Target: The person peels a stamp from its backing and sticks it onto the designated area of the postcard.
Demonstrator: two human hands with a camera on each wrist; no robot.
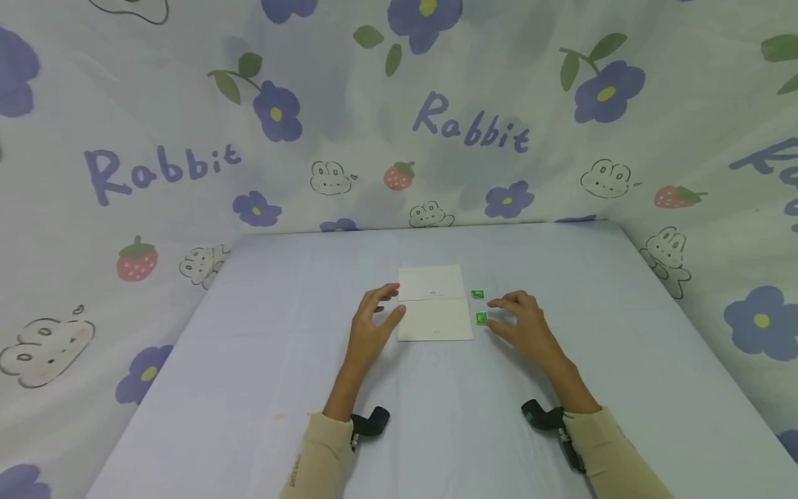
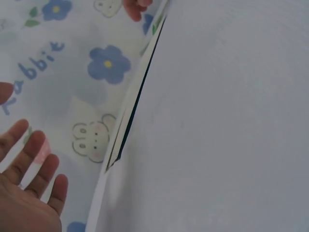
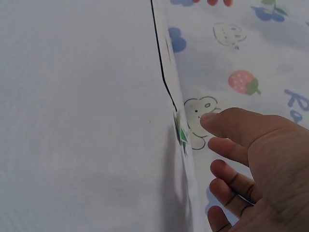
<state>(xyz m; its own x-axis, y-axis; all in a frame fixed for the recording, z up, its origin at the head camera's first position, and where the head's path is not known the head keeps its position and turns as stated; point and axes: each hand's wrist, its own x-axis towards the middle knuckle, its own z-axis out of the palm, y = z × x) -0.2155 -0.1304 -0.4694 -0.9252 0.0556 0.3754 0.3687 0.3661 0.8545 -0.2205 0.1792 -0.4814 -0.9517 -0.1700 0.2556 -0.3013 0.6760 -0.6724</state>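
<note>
A cream-white folded card [image 1: 436, 319] lies spread flat on the table, with a crease running across its middle. Just beyond its right edge are two small green squarish pieces, an upper one [image 1: 477, 294] and a lower one [image 1: 481, 318]. My left hand [image 1: 369, 329] is at the card's left edge, thumb and fingers spread apart. On the other side, my right hand [image 1: 526, 329] hovers beside the green pieces, its thumb tip close to the lower one. The right wrist view shows these fingers [image 3: 234, 150] loosely bent, holding nothing.
A white cloth covers the table [image 1: 249, 388]. Behind and at the sides hangs a curtain [image 1: 349, 104] printed with flowers, rabbits and strawberries. Each wrist carries a black camera mount, one at the left sleeve [image 1: 372, 423] and one at the right [image 1: 541, 417].
</note>
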